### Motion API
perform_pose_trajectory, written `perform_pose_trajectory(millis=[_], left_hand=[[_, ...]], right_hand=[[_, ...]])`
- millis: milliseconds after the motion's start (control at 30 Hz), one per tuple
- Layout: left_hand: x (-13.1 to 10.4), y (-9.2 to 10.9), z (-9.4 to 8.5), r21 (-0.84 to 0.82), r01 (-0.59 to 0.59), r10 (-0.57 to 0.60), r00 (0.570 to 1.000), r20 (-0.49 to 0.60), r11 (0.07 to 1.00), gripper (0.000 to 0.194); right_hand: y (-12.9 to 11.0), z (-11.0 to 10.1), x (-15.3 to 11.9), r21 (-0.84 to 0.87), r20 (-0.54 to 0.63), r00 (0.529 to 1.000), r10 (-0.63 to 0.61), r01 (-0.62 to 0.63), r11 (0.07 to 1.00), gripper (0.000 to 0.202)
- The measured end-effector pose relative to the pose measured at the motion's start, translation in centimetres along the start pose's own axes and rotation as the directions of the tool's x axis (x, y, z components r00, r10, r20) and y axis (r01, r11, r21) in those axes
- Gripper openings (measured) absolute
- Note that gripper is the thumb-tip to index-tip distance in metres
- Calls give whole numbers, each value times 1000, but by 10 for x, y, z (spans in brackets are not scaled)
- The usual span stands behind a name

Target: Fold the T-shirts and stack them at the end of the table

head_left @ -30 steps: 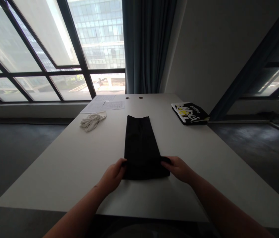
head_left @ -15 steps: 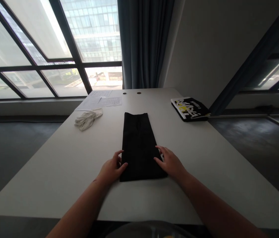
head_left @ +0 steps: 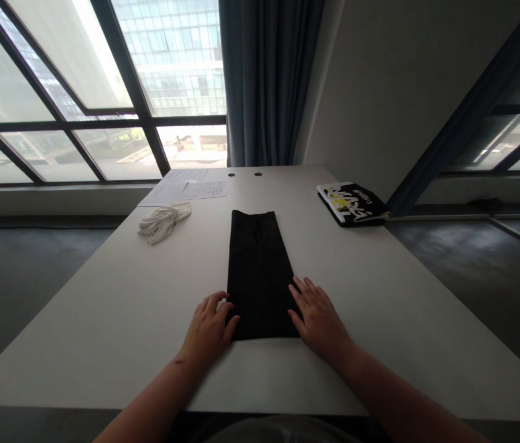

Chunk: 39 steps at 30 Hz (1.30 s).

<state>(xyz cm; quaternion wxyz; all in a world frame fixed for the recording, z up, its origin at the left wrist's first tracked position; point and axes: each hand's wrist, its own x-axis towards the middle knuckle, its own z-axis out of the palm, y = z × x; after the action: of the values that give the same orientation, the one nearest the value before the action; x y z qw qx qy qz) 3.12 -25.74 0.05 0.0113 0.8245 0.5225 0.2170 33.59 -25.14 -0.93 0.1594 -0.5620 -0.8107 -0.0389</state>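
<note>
A black folded cloth (head_left: 260, 277) lies flat on the white table (head_left: 116, 314), long and narrow, its near edge between my hands. My left hand (head_left: 211, 326) rests at the cloth's lower left edge, fingers apart and slightly bent, fingertips touching it. At the lower right edge, my right hand (head_left: 317, 314) lies with its fingers spread, the fingertips on the cloth. Neither hand grips the fabric.
A crumpled white cloth (head_left: 164, 223) lies left of the black one, with paper sheets (head_left: 202, 189) behind it. Toward the right sits a folded black, white and yellow printed item (head_left: 352, 204). Two small round discs are near the far edge.
Both hands have shifted slightly toward me along the cloth's sides. The right hand's fingers are flatter and more spread, covering the near right corner.
</note>
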Motion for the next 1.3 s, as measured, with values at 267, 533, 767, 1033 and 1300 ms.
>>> perform_pose_trajectory(millis=[267,533,767,1033,1300], left_hand=[[27,-8,39,66,-89,74,975,212,994,64],[15,-19,28,30,-95,84,963,255,995,66],[-33,-20,-2,-126,-30,49,987,152,992,48],[74,-75,15,-62,47,-38,989,142,997,47],[212,-121,62,-31,318,-315,946,83,948,53]], right_hand=[[14,12,15,99,316,948,23,-57,993,71],[13,3,6,119,350,936,-31,-12,993,70],[10,-7,-37,194,246,959,-138,91,977,60],[53,27,73,223,113,991,-70,44,974,48],[63,70,233,211,162,978,133,-166,963,48]])
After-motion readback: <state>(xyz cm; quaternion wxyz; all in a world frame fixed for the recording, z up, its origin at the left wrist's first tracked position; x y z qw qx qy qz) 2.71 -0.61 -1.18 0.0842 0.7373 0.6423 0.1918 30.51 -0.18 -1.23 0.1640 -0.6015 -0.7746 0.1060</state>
